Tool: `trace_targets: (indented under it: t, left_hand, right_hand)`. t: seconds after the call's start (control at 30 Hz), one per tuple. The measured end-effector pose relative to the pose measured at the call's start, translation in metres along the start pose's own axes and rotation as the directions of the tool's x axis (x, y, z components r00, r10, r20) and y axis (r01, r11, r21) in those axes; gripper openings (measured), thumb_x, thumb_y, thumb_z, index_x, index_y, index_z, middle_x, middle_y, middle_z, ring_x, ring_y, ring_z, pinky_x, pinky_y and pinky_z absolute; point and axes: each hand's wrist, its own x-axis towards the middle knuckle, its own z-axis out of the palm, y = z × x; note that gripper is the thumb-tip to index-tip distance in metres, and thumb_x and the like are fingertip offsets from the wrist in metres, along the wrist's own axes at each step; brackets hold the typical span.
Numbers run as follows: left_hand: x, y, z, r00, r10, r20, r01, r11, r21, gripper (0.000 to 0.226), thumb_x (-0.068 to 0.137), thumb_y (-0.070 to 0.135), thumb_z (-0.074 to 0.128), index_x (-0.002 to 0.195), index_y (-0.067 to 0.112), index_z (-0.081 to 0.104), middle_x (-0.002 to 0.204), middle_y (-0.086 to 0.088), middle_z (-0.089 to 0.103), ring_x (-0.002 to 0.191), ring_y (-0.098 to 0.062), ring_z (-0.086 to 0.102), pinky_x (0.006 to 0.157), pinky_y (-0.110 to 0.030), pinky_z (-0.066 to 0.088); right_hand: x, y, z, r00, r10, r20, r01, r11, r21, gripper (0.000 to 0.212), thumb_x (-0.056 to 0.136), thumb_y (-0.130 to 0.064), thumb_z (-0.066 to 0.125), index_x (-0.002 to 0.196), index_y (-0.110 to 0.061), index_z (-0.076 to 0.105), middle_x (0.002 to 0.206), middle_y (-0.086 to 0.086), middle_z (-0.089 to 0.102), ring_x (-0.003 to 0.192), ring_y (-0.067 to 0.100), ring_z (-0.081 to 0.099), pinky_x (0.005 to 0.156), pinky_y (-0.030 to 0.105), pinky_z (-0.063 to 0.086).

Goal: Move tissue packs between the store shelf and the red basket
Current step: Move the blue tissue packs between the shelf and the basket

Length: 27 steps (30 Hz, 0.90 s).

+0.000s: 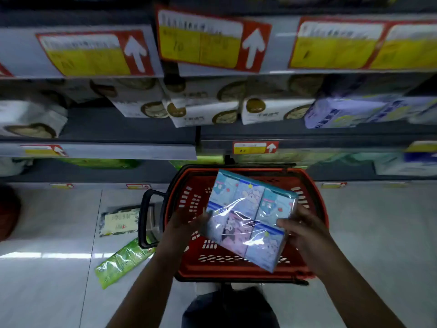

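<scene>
**Two hands on one pack, held over the basket**

Both hands grip the same tissue pack (pixel 250 218). Left hand (pixel 186 223) pinches its lower-left edge, fingers (pixel 205 215) curled onto the film. Right hand (pixel 305 229) clamps the right edge, fingers (pixel 287 223) wrapped over the top face. Neither is slack.

Pack is flat, clear-wrapped, with cartoon prints in blue and pink. It is tilted, long axis running from upper left to lower right, far end raised. It sits directly above the red basket (pixel 316 209), not resting in it as far as I can tell. Basket floor looks bare where visible.

Key relation: basket is straight below, shelf (pixel 99 150) is ahead and higher. Hands are about equally near either one, so I can't call the direction from this.

Basket stands on pale floor tiles (pixel 47 233), black handle (pixel 144 218) out to the left. Green pack (pixel 123 261) and a patterned pack (pixel 119 221) lie on the floor just left of it. Shelf holds white boxed packs (pixel 203 112) and purple packs (pixel 343 112) behind red-yellow price tags (pixel 255 147). Frame is dim and blurred.
</scene>
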Motion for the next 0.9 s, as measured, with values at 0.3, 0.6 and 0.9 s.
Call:
trace_targets:
  t: [0.3, 0.6, 0.9]
  left_hand:
    - [-0.111, 0.078, 0.019, 0.972, -0.039, 0.231, 0.068, 0.99, -0.119, 0.046, 0.08, 0.027, 0.071, 0.121, 0.009, 0.062, 0.114, -0.017, 0.07, 0.104, -0.033, 0.067, 0.079, -0.038, 0.058]
    - [-0.263, 0.168, 0.054, 0.981, 0.164, 0.108, -0.14, 0.97, -0.198, 0.042, 0.072, 0.029, 0.073, 0.104, 0.002, 0.069, 0.104, -0.02, 0.072, 0.1, -0.038, 0.068, 0.094, -0.049, 0.049]
    - [-0.353, 0.248, 0.053, 0.915, 0.284, 0.286, -0.262, 0.958, -0.113, 0.037, 0.077, 0.021, 0.072, 0.109, 0.004, 0.066, 0.1, -0.02, 0.073, 0.085, -0.032, 0.072, 0.062, -0.032, 0.059]
  right_hand:
    - [-0.101, -0.104, -0.007, 0.988, -0.129, 0.088, 0.125, 0.991, 0.044, 0.045, 0.075, -0.019, 0.063, 0.119, -0.011, 0.062, 0.117, 0.015, 0.067, 0.104, 0.034, 0.065, 0.085, 0.043, 0.052]
    - [-0.223, -0.223, 0.002, 0.922, -0.35, 0.168, 0.35, 0.936, 0.032, 0.061, 0.062, -0.033, 0.08, 0.113, -0.004, 0.063, 0.106, 0.015, 0.071, 0.093, 0.029, 0.068, 0.074, 0.032, 0.057]
    - [-0.303, -0.296, 0.021, 0.867, -0.456, 0.198, 0.449, 0.89, 0.084, 0.047, 0.065, -0.033, 0.08, 0.104, -0.011, 0.067, 0.094, 0.008, 0.074, 0.081, 0.019, 0.07, 0.062, 0.027, 0.054]
